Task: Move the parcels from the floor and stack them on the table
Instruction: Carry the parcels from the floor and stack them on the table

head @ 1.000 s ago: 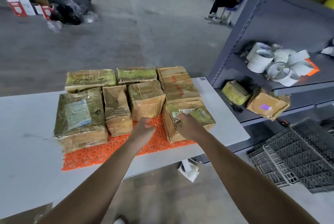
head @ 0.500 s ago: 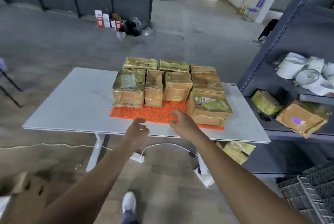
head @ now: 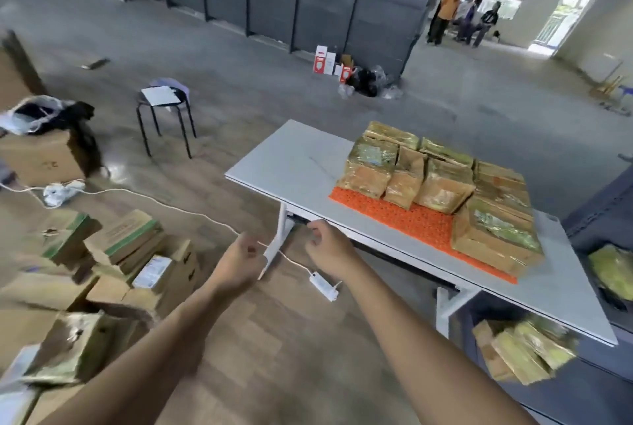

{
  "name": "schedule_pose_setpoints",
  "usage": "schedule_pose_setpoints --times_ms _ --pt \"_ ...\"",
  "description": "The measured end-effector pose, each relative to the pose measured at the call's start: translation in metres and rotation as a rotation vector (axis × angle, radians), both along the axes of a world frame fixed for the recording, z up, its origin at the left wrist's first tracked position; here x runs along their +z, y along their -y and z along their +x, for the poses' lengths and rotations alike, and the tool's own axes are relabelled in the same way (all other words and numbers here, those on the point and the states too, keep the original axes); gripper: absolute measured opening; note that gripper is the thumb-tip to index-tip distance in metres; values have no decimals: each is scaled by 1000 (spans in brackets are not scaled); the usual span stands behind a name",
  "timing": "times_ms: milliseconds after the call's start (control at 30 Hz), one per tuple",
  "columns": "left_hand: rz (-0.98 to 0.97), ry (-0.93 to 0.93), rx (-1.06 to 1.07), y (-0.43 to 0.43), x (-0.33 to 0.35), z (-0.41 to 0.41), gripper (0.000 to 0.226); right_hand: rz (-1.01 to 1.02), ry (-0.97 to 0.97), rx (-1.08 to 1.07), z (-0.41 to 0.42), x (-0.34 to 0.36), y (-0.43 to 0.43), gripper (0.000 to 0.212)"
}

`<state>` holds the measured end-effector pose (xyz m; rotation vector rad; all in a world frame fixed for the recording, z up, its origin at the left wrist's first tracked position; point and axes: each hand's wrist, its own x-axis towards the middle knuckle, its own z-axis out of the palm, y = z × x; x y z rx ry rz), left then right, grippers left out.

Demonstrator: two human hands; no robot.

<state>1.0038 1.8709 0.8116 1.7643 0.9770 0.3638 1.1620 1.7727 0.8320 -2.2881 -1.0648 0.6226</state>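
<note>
1. The left hand (head: 239,262) hangs in the air over the wooden floor, fingers loosely curled with nothing in them.
2. The right hand (head: 329,248) is level with it, just off the near edge of the white rectangular table (head: 301,160), also loosely curled and empty.
3. The tape-wrapped brown cardboard parcels on the table (head: 442,181) sit packed together on an orange perforated mat (head: 421,222), up and to the right of the right hand and well apart from it.
4. The loose heap of brown cardboard parcels on the floor (head: 137,263) lies to the left of the left hand and below it (some carry white labels or green bands); neither hand touches them.
5. A white power strip (head: 323,286) with its thin white cable lies on the floor between the two forearms.
6. A black-legged stool (head: 164,116) stands well behind, on grey concrete.
</note>
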Motion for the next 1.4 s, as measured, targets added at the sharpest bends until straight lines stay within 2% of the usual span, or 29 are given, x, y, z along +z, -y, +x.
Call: schedule_pose_setpoints --times_ms 100,367,567,933,1233,1400 --pt "25 7 111 -30 -4 -83 17 -14 -36 61 -71 -7 -48 40" --pt "-123 -57 405 -114 -38 -334 48 -117 -116 273 -314 -54 -162 41" --pt "-226 -103 542 -137 -65 -455 44 -219 -118 400 -420 -86 -203 45" --pt "-371 -231 675 -190 -149 -511 37 -406 -185 524 -452 -171 -277 40" --pt "-518 -358 665 -228 -257 -523 45 -601 -299 537 -488 -276 -312 37" --pt "-662 -423 672 -246 -333 -555 46 -629 -277 564 -522 -338 -342 41"
